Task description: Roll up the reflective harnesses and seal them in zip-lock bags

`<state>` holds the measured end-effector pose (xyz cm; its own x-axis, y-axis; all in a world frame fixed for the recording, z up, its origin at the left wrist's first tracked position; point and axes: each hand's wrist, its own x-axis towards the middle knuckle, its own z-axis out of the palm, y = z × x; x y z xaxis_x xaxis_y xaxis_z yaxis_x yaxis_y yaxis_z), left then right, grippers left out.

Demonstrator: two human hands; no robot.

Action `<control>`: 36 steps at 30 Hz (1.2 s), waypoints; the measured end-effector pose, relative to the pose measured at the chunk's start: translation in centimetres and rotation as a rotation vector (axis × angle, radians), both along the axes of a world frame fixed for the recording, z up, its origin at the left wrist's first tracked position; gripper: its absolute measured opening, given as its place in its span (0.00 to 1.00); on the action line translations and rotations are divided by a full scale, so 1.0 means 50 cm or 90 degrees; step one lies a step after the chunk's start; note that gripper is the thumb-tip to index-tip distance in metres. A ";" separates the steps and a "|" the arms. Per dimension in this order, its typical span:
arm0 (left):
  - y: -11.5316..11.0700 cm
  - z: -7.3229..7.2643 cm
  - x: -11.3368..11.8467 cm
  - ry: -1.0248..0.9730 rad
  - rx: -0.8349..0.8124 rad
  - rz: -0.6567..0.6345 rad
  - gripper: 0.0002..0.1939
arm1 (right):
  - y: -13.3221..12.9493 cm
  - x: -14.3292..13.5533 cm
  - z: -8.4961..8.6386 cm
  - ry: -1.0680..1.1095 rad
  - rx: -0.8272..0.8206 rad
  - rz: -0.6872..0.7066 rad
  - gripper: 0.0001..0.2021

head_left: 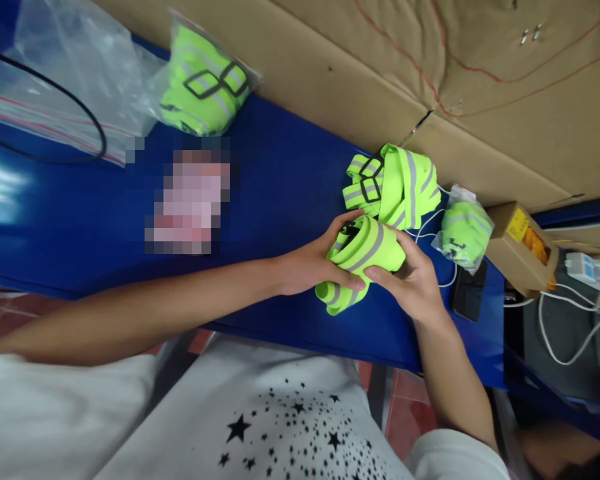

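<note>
Both my hands are wrapped round a bundled neon-yellow reflective strap (375, 248) with grey stripes, held above the blue table. My left hand (327, 260) grips its left side, the thumb lying across the front. On the right side, my right hand (414, 279) closes round it with the thumb pressed on the front; its other fingers are mostly hidden behind. A short end of the strap hangs below the left thumb. Just beyond the hands lies another folded reflective strap (411, 187) with black buckles.
A bagged reflective strap (205, 87) sits at the back left beside clear plastic bags (80, 73). Another bagged strap (464, 230), a phone (470, 290), white cables and an open cardboard box (523, 250) are at right. A cardboard-covered panel (320, 73) borders the blue table (275, 160).
</note>
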<state>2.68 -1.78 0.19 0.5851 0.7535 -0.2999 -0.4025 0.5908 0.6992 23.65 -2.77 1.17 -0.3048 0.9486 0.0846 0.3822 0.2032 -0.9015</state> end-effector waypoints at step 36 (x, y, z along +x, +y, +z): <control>0.013 -0.005 -0.002 -0.036 0.056 0.064 0.37 | -0.009 -0.036 -0.050 0.036 0.096 -0.047 0.30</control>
<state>2.60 -1.12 -0.06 0.5193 0.8313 -0.1982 -0.4968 0.4824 0.7214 21.86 -3.24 -1.31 -0.2249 0.9436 0.2428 0.3512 0.3109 -0.8832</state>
